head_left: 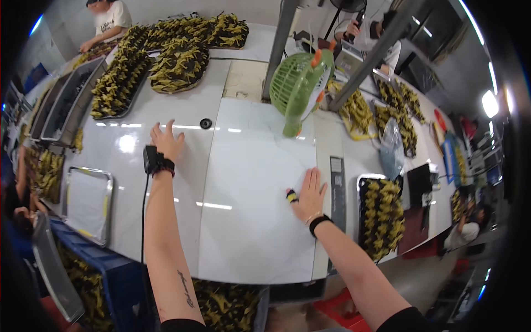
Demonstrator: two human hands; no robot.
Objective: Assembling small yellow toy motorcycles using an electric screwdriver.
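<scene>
My left hand [167,143] is spread open over the white table [260,232], fingers pointing away from me, with nothing in it. To its right lies a small black ring-shaped disc [206,123], apart from the fingers. A black box-shaped device [150,160] on a strap sits at my left wrist, its cable running down along the forearm. My right hand [311,196] rests flat and open on the table, beside a dark grey strip [337,188]. Its thumb wears a black and yellow band [291,195].
A green fan [296,83] stands near a grey post [281,44]. Trays of yellow-green knotted pieces [180,66] fill the back left; another such tray [381,216] is at right. A paper-lined metal tray [88,205] lies left, near a blue crate [124,282]. Other people work around the table.
</scene>
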